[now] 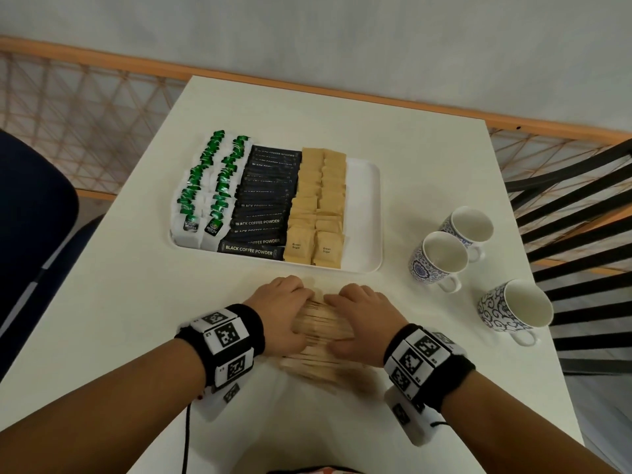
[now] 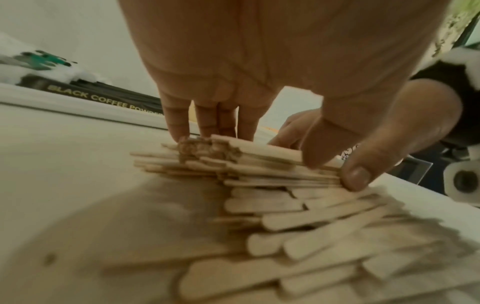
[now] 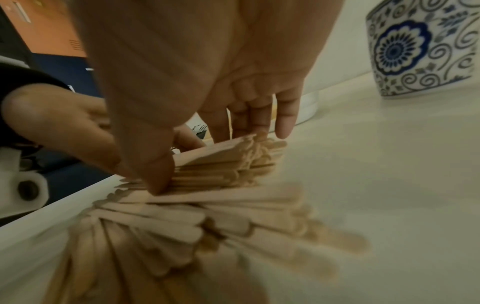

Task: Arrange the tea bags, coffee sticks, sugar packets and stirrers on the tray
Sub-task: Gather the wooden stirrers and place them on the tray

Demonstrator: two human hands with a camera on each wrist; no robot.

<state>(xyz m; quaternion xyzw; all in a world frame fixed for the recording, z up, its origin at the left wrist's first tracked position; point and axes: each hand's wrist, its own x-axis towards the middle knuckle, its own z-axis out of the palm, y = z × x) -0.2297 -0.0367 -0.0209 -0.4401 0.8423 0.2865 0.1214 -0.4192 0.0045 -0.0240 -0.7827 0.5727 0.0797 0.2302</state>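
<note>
Nearest me, both of my hands are on one heap of wooden stirrers (image 1: 323, 331) lying on the white table (image 1: 119, 302), just in front of the tray. There are too many stirrers to count. My left hand (image 1: 285, 311) cups the left end of an upper bundle, fingers down behind the sticks and thumb (image 2: 322, 148) laid on top. My right hand (image 1: 360, 321) grips the right end of that bundle, with its thumb (image 3: 153, 168) pressed into the front edge and its fingers (image 3: 284, 115) reaching down past the far side. The rest of the stirrers fan out loose on the table under my wrists, blurred in both wrist views.

Beyond the hands sits one white tray (image 1: 364, 213). Its left part holds two rows of green-tagged tea bags (image 1: 205, 196); I cannot count them one by one. Next come black coffee sticks (image 1: 263, 203) stacked in a single overlapping column, lettered "BLACK COFFEE POWDER". Right of those lie two columns of brown sugar packets (image 1: 318, 206). The tray's right strip is bare.

To the right, off the tray, stand three blue-and-white mugs: the nearest mug (image 1: 513, 311), a middle mug (image 1: 437, 261), and a far mug (image 1: 470, 227) touching it.
</note>
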